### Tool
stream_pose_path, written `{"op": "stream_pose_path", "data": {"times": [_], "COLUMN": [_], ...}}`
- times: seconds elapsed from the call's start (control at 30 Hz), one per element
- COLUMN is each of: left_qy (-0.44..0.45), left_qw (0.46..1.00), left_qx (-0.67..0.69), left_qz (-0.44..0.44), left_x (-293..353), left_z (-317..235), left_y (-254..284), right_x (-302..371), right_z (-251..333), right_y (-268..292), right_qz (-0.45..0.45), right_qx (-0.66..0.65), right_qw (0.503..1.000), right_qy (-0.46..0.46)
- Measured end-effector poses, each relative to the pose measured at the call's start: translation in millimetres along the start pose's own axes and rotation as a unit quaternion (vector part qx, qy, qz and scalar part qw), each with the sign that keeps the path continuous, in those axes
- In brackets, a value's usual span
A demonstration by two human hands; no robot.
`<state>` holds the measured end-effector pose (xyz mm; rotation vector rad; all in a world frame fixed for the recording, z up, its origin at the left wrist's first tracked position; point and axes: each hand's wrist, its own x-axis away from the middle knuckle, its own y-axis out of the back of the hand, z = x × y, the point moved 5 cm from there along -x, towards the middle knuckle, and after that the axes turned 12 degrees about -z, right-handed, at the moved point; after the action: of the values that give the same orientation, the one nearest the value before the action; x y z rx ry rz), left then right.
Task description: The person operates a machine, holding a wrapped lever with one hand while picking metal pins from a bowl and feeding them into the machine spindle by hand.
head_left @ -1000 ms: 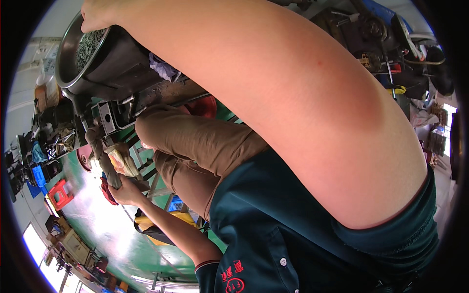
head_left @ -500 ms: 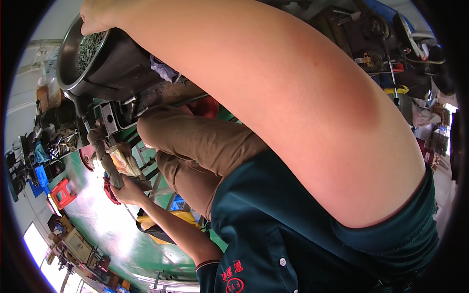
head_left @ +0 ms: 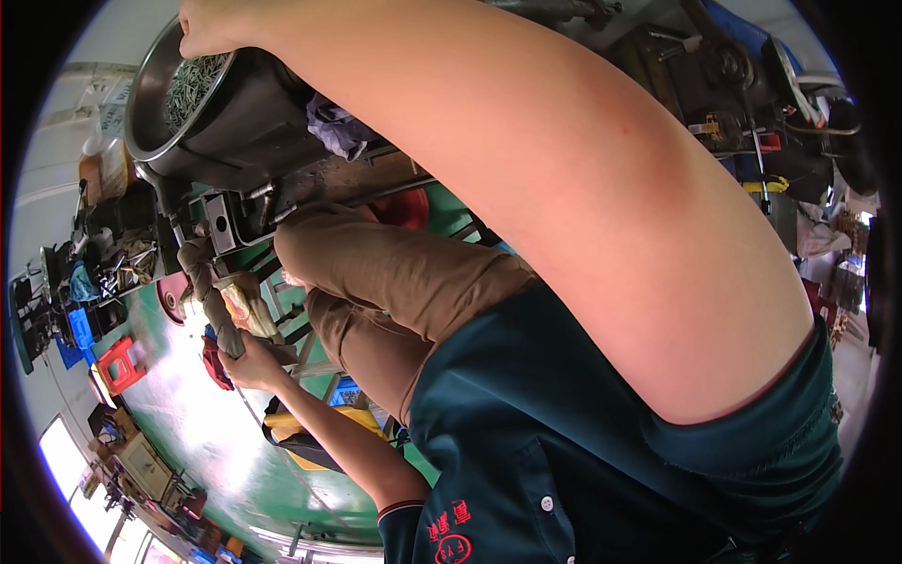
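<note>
My left hand [head_left: 252, 365] is closed round the lower end of a long lever wrapped in grey-brown cloth [head_left: 211, 303], which slants down from a machine part. At the upper left, my right hand [head_left: 209, 28] is at the rim of a dark round metal pot [head_left: 246, 132]. Its fingers are curled, partly cut off by the picture's edge, and what they hold is hidden. Inside the pot lies a heap of thin grey metal pins [head_left: 195, 89]. My right forearm crosses the upper part of the view.
A crumpled purple-grey cloth [head_left: 335, 129] lies beside the pot. Below the pot is a metal block with a round hole [head_left: 222, 224]. A red stool [head_left: 120, 365] stands on the green floor [head_left: 216, 451]. Yellow and black bags lie below my left forearm. Tools crowd the upper right.
The whole view has shifted slightly, so the pot and both hands appear a little further right. My left hand keeps its grip on the lever. My right hand stays at the pot's rim.
</note>
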<state>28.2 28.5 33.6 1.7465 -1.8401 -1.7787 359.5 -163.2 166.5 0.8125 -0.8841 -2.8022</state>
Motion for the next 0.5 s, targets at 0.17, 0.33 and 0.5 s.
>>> {"op": "stream_pose_path", "data": {"times": [0.17,0.33,0.5], "left_qy": [0.000,-0.004,0.027], "left_qw": [1.000,1.000,0.999], "left_qx": [-0.006,-0.011,-0.029], "left_qz": [-0.006,-0.012,0.025], "left_x": [0.1,0.1,0.2], "left_z": [2.8,3.5,6.2], "left_y": [-1.8,-1.6,-3.2], "right_x": [2.1,-0.6,-0.3], "right_z": [2.6,1.0,0.8], "right_y": [5.1,0.2,1.5], "right_qz": [-0.020,0.003,-0.033], "right_qx": [0.020,0.015,0.022], "right_qw": [0.999,1.000,0.999], "right_qy": [0.033,0.010,0.036]}}
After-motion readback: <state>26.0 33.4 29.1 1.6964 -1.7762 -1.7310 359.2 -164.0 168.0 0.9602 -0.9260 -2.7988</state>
